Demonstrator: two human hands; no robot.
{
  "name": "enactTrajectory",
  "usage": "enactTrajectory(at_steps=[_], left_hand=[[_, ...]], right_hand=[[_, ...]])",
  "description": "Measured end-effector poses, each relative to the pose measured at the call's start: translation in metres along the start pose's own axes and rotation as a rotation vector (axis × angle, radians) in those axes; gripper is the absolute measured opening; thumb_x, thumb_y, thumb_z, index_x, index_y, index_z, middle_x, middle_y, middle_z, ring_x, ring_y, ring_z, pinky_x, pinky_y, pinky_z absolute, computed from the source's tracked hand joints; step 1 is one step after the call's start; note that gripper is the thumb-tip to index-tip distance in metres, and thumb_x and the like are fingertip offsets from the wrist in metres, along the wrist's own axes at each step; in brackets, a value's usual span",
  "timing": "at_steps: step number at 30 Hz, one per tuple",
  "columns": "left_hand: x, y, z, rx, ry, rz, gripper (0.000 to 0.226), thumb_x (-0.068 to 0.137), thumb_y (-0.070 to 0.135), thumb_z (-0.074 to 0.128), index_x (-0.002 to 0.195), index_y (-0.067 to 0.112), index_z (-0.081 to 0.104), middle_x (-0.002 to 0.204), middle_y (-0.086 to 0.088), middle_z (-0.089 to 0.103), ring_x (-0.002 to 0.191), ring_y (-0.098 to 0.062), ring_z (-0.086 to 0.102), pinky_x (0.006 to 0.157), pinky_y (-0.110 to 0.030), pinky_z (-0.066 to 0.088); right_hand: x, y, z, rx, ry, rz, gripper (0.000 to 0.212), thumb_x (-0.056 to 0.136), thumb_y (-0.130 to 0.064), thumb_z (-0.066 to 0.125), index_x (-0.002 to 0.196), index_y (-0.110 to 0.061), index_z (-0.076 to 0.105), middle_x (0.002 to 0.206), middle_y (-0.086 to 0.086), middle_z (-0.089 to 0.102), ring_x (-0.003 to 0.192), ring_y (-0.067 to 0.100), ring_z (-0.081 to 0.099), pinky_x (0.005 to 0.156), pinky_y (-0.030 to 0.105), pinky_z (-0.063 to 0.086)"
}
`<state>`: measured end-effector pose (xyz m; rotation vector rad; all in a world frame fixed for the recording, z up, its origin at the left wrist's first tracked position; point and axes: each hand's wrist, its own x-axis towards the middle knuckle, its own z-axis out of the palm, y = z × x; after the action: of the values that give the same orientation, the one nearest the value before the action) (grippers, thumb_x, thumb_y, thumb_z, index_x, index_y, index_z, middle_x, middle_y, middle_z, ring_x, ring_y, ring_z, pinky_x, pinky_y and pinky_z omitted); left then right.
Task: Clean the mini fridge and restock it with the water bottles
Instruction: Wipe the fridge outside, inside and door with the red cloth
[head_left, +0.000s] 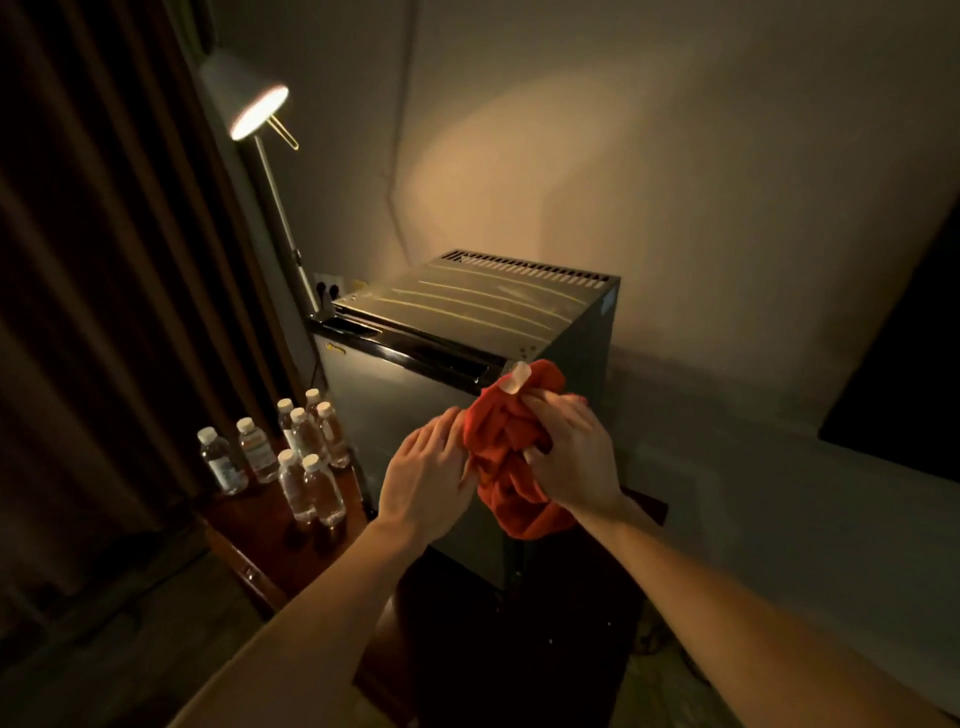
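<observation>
In front of the closed grey metal mini fridge (415, 374), the right hand (569, 457) gripped a crumpled red cloth (511, 462), the left hand's (426, 478) fingertips hidden against it, while clear plastic water bottles (291, 452) stood on the dim wooden worktop (270, 530).

Water bottles (291, 457) left of fridge (467, 332)

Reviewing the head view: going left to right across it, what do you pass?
Curtain → water bottles → left hand → red cloth → right hand.
</observation>
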<state>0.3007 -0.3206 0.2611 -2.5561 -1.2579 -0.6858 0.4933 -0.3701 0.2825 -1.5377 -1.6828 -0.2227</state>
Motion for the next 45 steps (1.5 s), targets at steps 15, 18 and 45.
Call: enactTrajectory(at_steps=[15, 18, 45], left_hand=[[0.084, -0.032, -0.031, 0.005, 0.211, -0.075, 0.051, 0.099, 0.041, 0.036, 0.136, 0.009, 0.050, 0.130, -0.008, 0.061, 0.119, -0.023, 0.059, 0.097, -0.038, 0.049], [0.099, -0.036, -0.032, -0.015, 0.228, -0.090, 0.051, 0.099, 0.040, 0.036, 0.134, 0.008, 0.052, 0.126, -0.009, 0.064, 0.115, -0.024, 0.061, 0.095, -0.038, 0.050], [0.259, -0.121, 0.021, -0.258, -0.018, 0.270, 0.041, 0.094, 0.049, 0.047, 0.121, 0.021, 0.062, 0.121, 0.002, 0.065, 0.112, -0.022, 0.060, 0.093, -0.032, 0.045]], right_hand=[[0.112, 0.017, -0.007, -0.008, -0.089, -0.033, 0.049, 0.088, -0.035, 0.062, 0.133, -0.018, 0.054, 0.128, 0.004, 0.054, 0.123, 0.023, 0.043, 0.104, 0.040, 0.043], [0.130, 0.022, -0.005, 0.007, -0.123, -0.037, 0.041, 0.086, -0.035, 0.066, 0.124, -0.024, 0.055, 0.118, -0.003, 0.060, 0.117, 0.018, 0.048, 0.098, 0.034, 0.044], [0.217, 0.039, 0.039, -0.352, -0.216, 0.341, 0.037, 0.078, -0.051, 0.064, 0.107, -0.029, 0.072, 0.119, -0.001, 0.052, 0.118, 0.025, 0.042, 0.106, 0.040, 0.035]])
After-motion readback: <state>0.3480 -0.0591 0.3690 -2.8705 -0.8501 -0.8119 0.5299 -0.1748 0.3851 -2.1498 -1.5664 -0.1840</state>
